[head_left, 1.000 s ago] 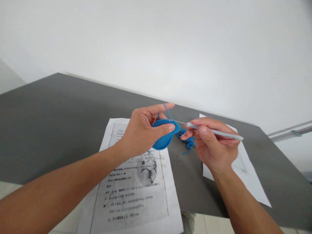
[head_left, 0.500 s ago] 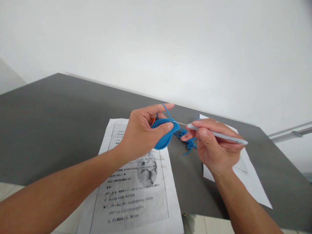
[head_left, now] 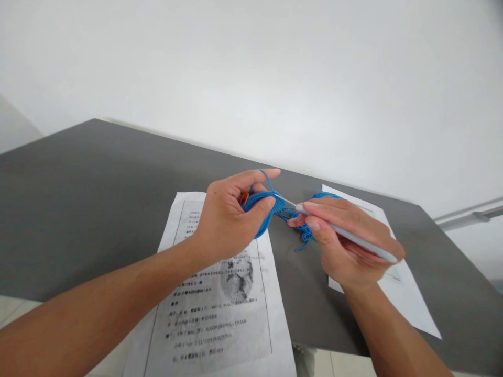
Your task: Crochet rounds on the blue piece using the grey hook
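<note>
My left hand point(head_left: 230, 217) pinches a round blue crocheted piece point(head_left: 262, 208) between thumb and fingers, above the table. A blue yarn strand runs over its raised index finger. An orange marker point(head_left: 244, 198) shows at the piece's edge. My right hand point(head_left: 346, 241) grips a grey crochet hook point(head_left: 346, 235), whose thin metal tip points left into the rim of the blue piece. Loose blue yarn point(head_left: 304, 230) lies tangled under and behind my right hand.
A grey table point(head_left: 98, 183) carries a printed sheet point(head_left: 220, 309) with text and a picture, hanging over the near edge. A second white sheet point(head_left: 396, 283) lies under my right hand. A white wall stands behind the table.
My right hand has tilted the hook's rear end downward and pushed its tip further left into the blue piece. More blue yarn shows behind my right hand. My left hand has barely moved.
</note>
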`<move>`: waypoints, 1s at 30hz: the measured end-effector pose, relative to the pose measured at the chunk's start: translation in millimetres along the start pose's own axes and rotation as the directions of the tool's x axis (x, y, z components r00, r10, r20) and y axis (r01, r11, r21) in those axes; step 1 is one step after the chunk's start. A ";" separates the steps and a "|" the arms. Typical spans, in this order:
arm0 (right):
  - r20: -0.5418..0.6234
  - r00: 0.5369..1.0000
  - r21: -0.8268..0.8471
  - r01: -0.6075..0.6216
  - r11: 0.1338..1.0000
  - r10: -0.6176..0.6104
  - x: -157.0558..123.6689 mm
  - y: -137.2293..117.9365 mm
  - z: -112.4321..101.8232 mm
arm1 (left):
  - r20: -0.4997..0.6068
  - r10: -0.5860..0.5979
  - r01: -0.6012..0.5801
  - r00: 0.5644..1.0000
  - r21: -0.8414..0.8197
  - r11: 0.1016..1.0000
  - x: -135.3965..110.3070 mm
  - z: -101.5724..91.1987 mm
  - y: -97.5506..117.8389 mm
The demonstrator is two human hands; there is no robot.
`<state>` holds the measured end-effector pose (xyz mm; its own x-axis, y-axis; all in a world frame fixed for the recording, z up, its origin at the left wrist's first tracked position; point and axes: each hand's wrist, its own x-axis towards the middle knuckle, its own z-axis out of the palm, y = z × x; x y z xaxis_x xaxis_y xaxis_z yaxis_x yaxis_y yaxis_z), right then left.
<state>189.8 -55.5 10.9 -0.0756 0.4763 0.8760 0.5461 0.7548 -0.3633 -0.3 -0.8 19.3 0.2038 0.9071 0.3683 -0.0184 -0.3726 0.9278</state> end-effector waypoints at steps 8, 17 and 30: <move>0.072 0.994 0.021 -0.088 0.996 0.086 -2.1 -2.1 -2.0 | 0.024 0.242 -0.239 0.970 0.272 0.932 0.1 -1.1 -5.5; 0.036 0.988 0.076 -0.152 0.985 0.150 -7.0 -4.2 11.5 | 0.045 0.376 -0.362 0.925 0.394 0.845 -5.0 3.6 -12.0; -0.070 0.982 0.177 -0.159 0.971 0.173 -8.8 -8.5 22.4 | 0.068 -0.092 0.106 0.993 -0.238 0.966 -6.8 5.7 0.7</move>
<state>167.2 -56.0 -0.8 0.0785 0.5672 0.8199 0.3944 0.7376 -0.5480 3.9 -8.3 17.2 0.2706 0.9221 0.2765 -0.2290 -0.2173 0.9489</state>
